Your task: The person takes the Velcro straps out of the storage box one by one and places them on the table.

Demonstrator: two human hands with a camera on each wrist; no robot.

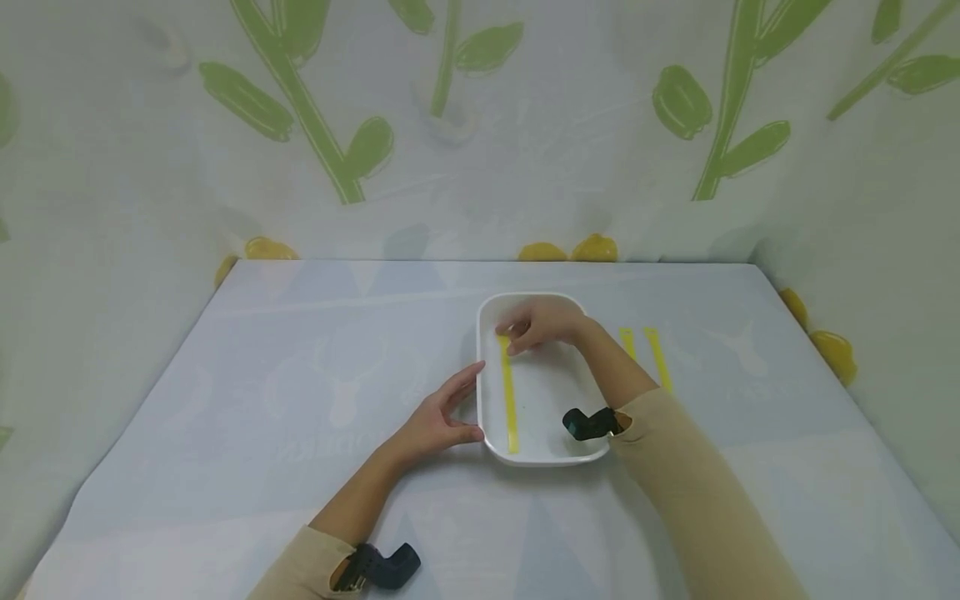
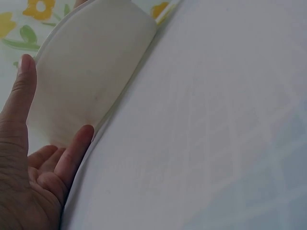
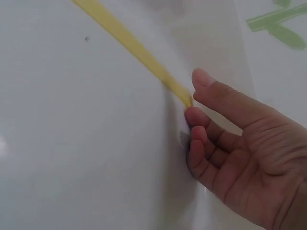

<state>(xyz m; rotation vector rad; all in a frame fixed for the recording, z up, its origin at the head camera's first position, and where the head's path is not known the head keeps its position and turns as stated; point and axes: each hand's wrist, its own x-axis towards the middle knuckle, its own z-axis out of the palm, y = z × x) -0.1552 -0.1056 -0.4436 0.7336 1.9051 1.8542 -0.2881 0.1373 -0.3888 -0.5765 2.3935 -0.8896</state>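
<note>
A yellow strip [image 1: 510, 400] lies lengthwise along the left side of a white rectangular tray [image 1: 482, 383]. My right hand [image 1: 542, 323] reaches into the tray, its fingers curled, and holds the strip's far end between thumb and index finger. In the right wrist view, the strip [image 3: 129, 40] runs up to these fingertips. My left hand [image 1: 438, 423] rests against the tray's left outer wall with thumb and fingers spread. The left wrist view shows that hand [image 2: 41, 167] touching the tray's side [image 2: 96, 67], with its fingers fairly straight.
Two more yellow strips [image 1: 658, 358] lie on the table right of the tray, partly behind my right forearm. The pale patterned table [image 1: 300, 433] meets leaf-printed cloth walls [image 1: 562, 150] at the back and sides. Dark wrist cameras [image 1: 390, 568] sit on both wrists.
</note>
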